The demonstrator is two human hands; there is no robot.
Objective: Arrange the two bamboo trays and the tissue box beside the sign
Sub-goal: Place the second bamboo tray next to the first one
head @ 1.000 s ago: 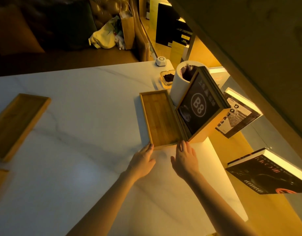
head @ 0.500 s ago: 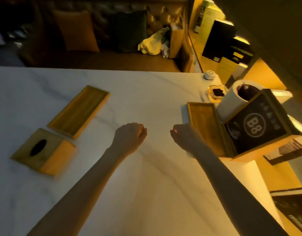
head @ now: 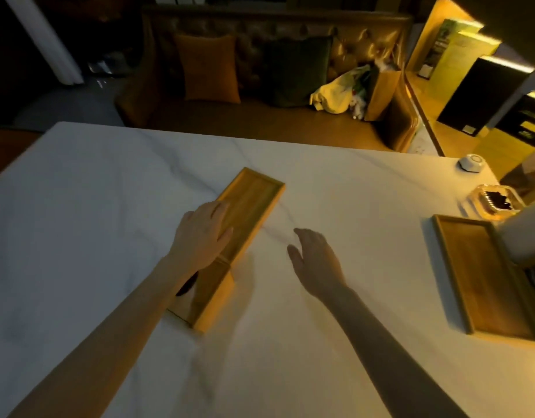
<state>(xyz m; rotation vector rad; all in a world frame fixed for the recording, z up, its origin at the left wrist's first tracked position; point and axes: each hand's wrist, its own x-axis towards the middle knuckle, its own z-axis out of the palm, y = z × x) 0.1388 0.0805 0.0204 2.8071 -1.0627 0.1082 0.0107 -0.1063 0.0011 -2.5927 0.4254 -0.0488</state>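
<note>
Two bamboo trays lying well apart on the white table [head: 109,182]: near tray [head: 254,203] mid-table under the flat, spread left hand [head: 201,236], touching the tissue box [head: 210,294]; far tray [head: 483,276] at right. Right hand [head: 316,260] hovering open, gripping nothing.

1. Desk [head: 335,342]: white marble-look top with faint grey veins.
2. Small white hexagonal device [head: 472,162] sits near the far right corner of the desk.
3. Clear glass dish [head: 493,201] holding dark contents, at the desk's right edge, nearer than the device.
4. Tufted sofa [head: 293,40] beyond the desk; orange cushion [head: 210,69] and dark green cushion [head: 296,70] lean on its back.
5. Yellow bag [head: 335,96] and brown paper bag [head: 380,95] rest on the sofa seat, right end.
</note>
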